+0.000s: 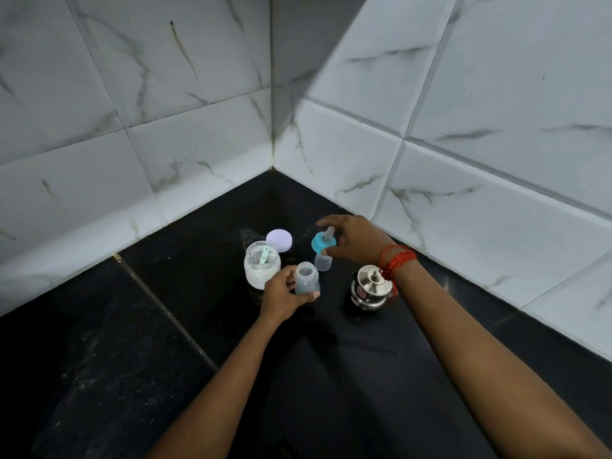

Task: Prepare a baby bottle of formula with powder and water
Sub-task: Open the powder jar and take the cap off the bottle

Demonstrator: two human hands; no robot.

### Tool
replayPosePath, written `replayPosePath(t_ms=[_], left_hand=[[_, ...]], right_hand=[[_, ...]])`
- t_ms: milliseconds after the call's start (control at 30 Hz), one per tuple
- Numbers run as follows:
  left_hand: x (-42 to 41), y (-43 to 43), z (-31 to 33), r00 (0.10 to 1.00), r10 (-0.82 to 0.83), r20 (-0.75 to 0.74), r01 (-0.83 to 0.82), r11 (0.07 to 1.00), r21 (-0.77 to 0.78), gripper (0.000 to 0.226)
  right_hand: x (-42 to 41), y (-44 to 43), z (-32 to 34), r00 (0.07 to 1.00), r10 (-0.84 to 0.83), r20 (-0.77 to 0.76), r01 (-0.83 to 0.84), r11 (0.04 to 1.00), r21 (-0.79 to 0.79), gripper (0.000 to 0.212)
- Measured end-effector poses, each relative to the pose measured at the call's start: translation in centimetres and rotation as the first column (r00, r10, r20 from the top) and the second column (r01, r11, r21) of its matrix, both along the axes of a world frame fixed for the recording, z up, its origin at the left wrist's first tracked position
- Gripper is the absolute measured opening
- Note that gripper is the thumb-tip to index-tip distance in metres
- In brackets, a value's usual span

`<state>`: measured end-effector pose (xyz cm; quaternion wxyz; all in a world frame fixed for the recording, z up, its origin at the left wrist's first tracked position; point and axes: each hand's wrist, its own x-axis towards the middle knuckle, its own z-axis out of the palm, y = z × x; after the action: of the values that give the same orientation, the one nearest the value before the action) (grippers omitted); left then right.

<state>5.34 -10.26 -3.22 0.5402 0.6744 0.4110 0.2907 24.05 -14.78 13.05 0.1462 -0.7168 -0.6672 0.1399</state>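
My left hand [281,294] grips a clear, open baby bottle [307,278] standing on the black counter [198,293]. Just beyond it my right hand [356,240] holds the teal collar with its teat [324,241] between thumb and fingers, tilted, above a clear cap [323,262] that stands on the counter. An open glass jar of white powder [261,268] with a pale green scoop inside stands left of the bottle. Its white lid [279,240] lies behind it.
A small steel pot with a knobbed lid [371,288] stands to the right of the bottle, partly under my right wrist. White marble-look tiled walls [198,127] meet in a corner close behind the objects.
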Motion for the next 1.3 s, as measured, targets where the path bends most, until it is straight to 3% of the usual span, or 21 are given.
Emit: replayPosePath(t_ms=[233,467,867,967,1033,1133,1300], left_hand=[[1.1,0.8,-3.1,0.999,-0.038,-0.038,0.038,0.999,-0.015,0.058],[0.0,1.3,-5.1,0.998,-0.029,-0.057,0.027,0.999,-0.034,0.057],[0.9,1.7,-5.0,0.996,-0.076,-0.041,0.078,0.996,0.033,0.056],[0.9,1.5,-4.9,0.997,-0.077,-0.030,0.078,0.995,0.060,0.057],[0.7,1.3,-5.0,0.998,-0.049,-0.026,0.051,0.996,0.079,0.062],[0.2,0.8,-5.5,0.999,0.008,-0.034,-0.004,0.995,0.099,0.065],[-1.5,0.1,-5.1,0.988,0.151,-0.040,-0.145,0.982,0.122,0.045]], right_hand=[[1.4,3.9,-5.2,0.991,-0.118,0.062,0.124,0.987,-0.106,0.051],[0.2,9.4,-11.9,0.985,-0.016,0.170,0.049,0.980,-0.192,0.049],[0.3,10.8,-14.6,0.949,0.013,0.314,0.070,0.965,-0.251,0.052],[0.3,10.4,-14.7,0.939,0.015,0.343,0.080,0.963,-0.259,0.061],[0.2,10.2,-14.2,0.945,-0.012,0.328,0.089,0.971,-0.221,0.065],[0.0,10.0,-13.0,0.973,-0.113,0.201,0.134,0.986,-0.096,0.052],[-1.6,9.4,-10.9,0.980,-0.181,-0.080,0.185,0.982,0.039,0.030]])
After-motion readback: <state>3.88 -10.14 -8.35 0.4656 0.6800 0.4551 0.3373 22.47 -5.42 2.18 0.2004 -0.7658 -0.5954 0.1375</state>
